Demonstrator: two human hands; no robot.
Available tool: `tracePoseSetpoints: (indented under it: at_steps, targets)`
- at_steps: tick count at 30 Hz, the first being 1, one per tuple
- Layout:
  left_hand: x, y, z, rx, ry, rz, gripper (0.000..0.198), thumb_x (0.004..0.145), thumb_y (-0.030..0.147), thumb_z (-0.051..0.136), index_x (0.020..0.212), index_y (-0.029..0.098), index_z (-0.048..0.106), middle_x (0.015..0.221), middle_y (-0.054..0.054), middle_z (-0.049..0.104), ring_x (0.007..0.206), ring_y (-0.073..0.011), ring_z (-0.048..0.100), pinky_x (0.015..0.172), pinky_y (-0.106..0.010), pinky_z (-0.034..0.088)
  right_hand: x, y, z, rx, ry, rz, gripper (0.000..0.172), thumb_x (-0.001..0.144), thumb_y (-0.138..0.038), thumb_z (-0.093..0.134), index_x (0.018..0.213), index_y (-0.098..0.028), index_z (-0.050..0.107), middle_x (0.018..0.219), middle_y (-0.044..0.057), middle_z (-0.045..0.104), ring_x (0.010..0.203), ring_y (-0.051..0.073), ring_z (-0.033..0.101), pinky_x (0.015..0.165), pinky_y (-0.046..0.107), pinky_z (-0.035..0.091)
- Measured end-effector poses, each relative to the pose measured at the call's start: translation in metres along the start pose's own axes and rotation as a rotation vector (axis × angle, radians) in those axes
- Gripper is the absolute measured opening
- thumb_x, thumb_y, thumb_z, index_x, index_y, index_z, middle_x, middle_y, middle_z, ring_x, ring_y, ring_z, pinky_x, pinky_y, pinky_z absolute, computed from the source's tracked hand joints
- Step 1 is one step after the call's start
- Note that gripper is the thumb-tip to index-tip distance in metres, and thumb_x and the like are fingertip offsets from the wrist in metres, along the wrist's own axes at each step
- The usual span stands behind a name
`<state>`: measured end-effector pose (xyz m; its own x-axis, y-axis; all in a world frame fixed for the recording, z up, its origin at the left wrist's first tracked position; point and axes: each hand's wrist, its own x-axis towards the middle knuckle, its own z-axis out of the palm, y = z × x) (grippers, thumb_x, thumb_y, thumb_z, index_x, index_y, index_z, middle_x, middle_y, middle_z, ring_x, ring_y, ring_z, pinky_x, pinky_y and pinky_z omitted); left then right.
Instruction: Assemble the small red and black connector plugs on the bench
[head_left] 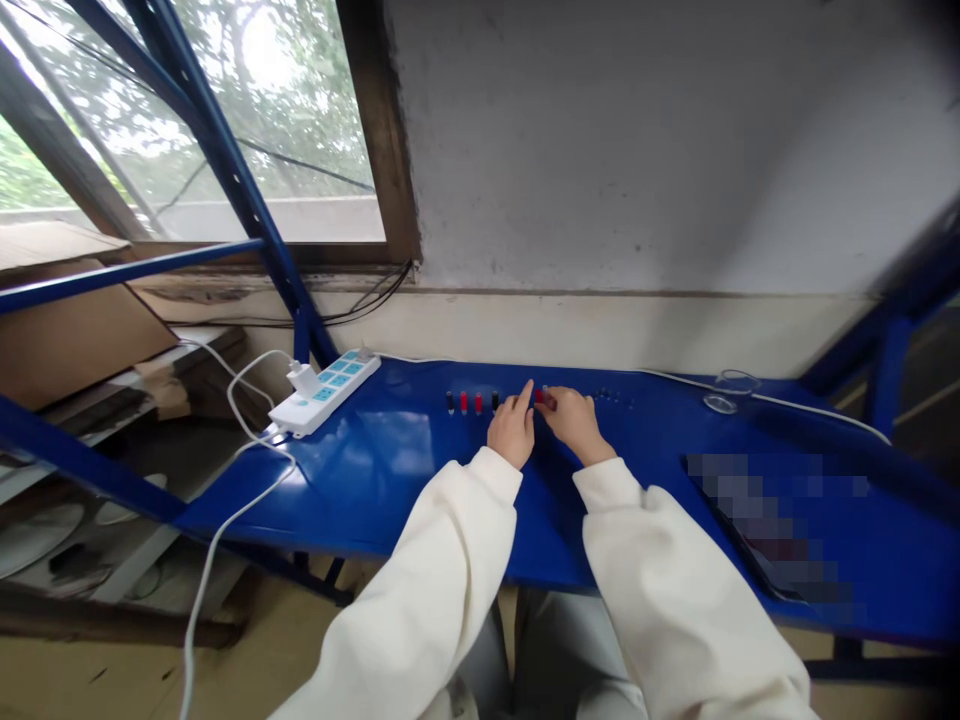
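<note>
A row of small red and black pieces point(471, 402) stands upright near the back of the blue table point(390, 470). My left hand point(511, 430) rests just right of that row, index finger pointing up and the other fingers curled. My right hand point(574, 420) is beside it, fingers pinched on a small red piece point(539, 396) at the fingertips. A few tiny dark pieces point(611, 396) lie right of my right hand. Both arms wear white sleeves.
A white power strip point(324, 392) with blue sockets and a white plug lies at the table's left; its cable hangs off the edge. A thin white cable runs along the back to a clear ring point(721, 403). A dark flat object point(772, 530) sits right. Blue shelf frames flank the table.
</note>
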<state>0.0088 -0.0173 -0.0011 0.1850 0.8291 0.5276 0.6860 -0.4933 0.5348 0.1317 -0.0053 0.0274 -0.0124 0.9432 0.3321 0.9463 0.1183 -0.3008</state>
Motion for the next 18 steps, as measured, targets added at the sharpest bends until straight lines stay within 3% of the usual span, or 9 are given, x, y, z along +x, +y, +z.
tracePoseSetpoints:
  at_steps: [4,8,13,18]
  targets:
    - [0.001,-0.006,0.004,-0.078,0.050,0.001,0.033,0.083,0.025,0.037,0.112,0.020,0.052,0.101,-0.008,0.055,0.089,-0.0165,0.054,0.081,-0.029,0.043,-0.011,-0.001,0.004,-0.045,0.075,-0.117,0.013,0.078,-0.020,0.044,0.078,-0.016,0.057,0.080,0.006,0.059,0.079,0.017,0.050,0.063,0.026,0.026]
    - [0.003,-0.008,0.006,-0.188,0.098,-0.006,0.029,0.081,0.027,0.044,0.107,0.020,0.055,0.092,-0.006,0.058,0.073,-0.0125,0.055,0.071,-0.026,0.046,-0.012,0.004,0.011,-0.017,0.118,-0.190,0.015,0.078,-0.016,0.042,0.077,-0.016,0.057,0.078,0.007,0.058,0.077,0.017,0.049,0.063,0.026,0.027]
    - [0.006,-0.007,0.006,-0.288,0.181,-0.044,0.019,0.079,0.027,0.047,0.089,0.018,0.059,0.084,-0.005,0.061,0.072,-0.0119,0.056,0.067,-0.024,0.046,-0.010,0.008,0.015,0.081,0.129,-0.273,0.016,0.080,-0.019,0.042,0.078,-0.016,0.058,0.077,0.007,0.058,0.076,0.017,0.050,0.065,0.027,0.032]
    - [0.007,-0.003,0.002,-0.407,0.280,-0.119,0.020,0.079,0.031,0.047,0.089,0.016,0.056,0.079,-0.005,0.062,0.067,-0.0108,0.057,0.066,-0.024,0.045,-0.009,0.013,0.020,0.124,0.050,-0.186,0.017,0.082,-0.027,0.044,0.079,-0.016,0.057,0.077,0.007,0.061,0.073,0.016,0.055,0.064,0.025,0.036]
